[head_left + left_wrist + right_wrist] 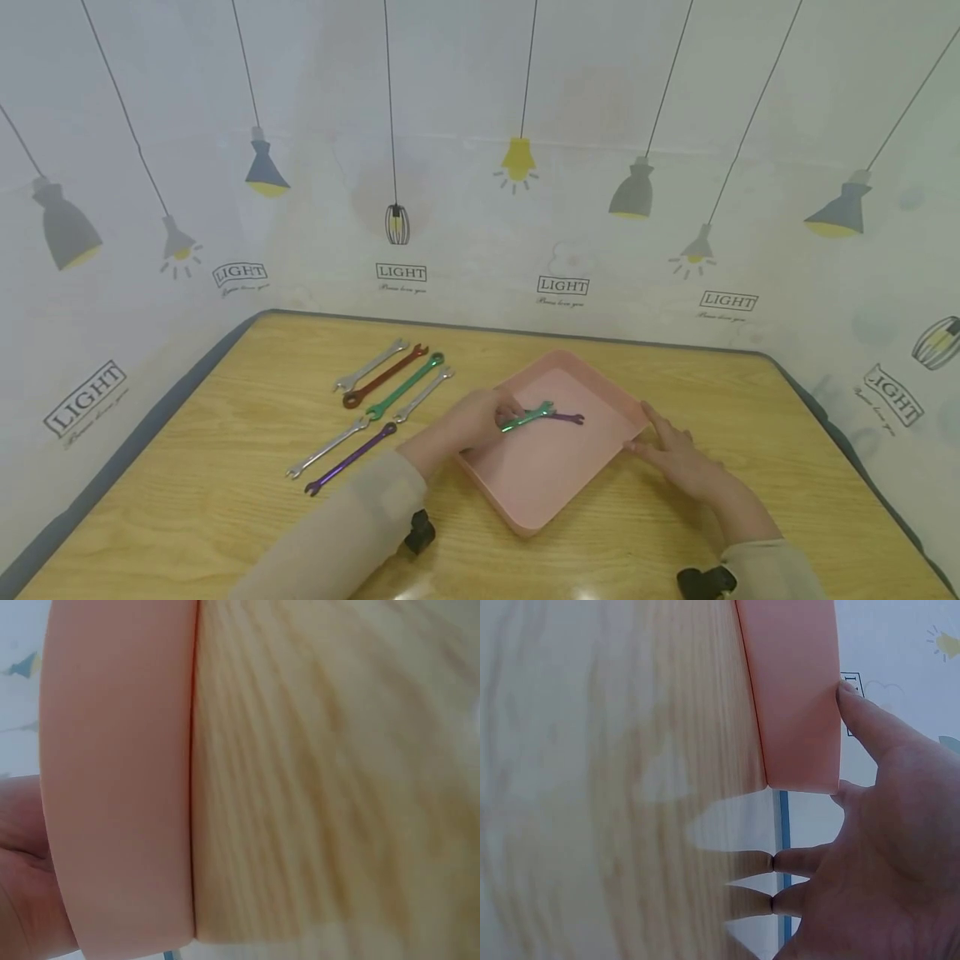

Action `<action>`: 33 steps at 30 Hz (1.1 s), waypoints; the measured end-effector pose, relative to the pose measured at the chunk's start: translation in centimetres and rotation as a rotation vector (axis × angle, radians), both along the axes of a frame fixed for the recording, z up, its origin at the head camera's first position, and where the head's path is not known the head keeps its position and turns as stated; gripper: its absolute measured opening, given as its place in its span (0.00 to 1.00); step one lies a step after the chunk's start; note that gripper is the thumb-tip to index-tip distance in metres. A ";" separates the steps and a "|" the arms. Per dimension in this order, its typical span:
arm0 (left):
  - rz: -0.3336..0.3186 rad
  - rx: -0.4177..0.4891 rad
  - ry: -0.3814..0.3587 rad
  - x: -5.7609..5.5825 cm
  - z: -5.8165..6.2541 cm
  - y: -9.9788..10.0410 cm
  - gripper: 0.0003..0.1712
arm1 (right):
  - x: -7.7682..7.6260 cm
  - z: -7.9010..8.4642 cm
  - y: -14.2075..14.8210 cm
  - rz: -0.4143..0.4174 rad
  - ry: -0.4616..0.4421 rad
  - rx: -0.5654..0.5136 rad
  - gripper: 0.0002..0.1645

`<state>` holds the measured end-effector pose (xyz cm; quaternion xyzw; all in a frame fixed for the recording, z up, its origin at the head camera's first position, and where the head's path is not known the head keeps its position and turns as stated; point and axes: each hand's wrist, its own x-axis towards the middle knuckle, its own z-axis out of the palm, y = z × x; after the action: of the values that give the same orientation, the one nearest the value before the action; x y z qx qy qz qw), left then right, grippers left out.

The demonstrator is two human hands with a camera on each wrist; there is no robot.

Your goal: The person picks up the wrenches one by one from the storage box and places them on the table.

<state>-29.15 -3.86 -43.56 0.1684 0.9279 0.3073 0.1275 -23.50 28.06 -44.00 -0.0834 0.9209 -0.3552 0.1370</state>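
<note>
My left hand (478, 419) reaches over the near-left wall of the pink tray (517, 479). Its fingers hold one end of a green wrench (536, 414) inside the tray. Beyond that, a purple wrench (572, 417) lies partly behind the green one. In the left wrist view the tray wall hides the fingers of that hand (26, 877). My right hand (686, 462) is at the tray's right corner with fingers spread. The right wrist view shows its thumb (874, 724) against the rim, one finger at the corner and other fingertips down on the table.
Left of the tray lie several wrenches: silver (371, 367), red (386, 377), green (407, 387), a short silver (424, 395), another silver (327, 448) and purple (350, 458). The wooden table (622, 533) ends at walls printed with lamps.
</note>
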 end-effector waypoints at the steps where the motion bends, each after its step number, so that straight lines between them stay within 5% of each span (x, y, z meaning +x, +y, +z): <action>1: 0.002 0.013 -0.008 -0.1 -0.1 0.0 0.25 | 0.0 0.0 0.0 -0.001 -0.002 -0.001 0.51; 9: -0.025 0.019 -0.010 -0.5 -1.3 0.2 0.26 | 0.1 0.0 -0.1 -0.007 -0.003 0.025 0.52; 15: -0.044 -0.047 0.009 -0.7 -1.1 0.6 0.26 | -0.2 -0.2 0.1 -0.004 0.002 -0.025 0.53; 33: -0.161 -0.016 -0.050 -0.5 -0.2 0.5 0.17 | -0.1 -0.2 -0.1 -0.014 0.010 0.027 0.51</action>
<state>-29.69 -3.40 -43.78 0.2338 0.9103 0.2926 0.1763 -23.57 27.96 -44.18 -0.0768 0.9268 -0.3434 0.1309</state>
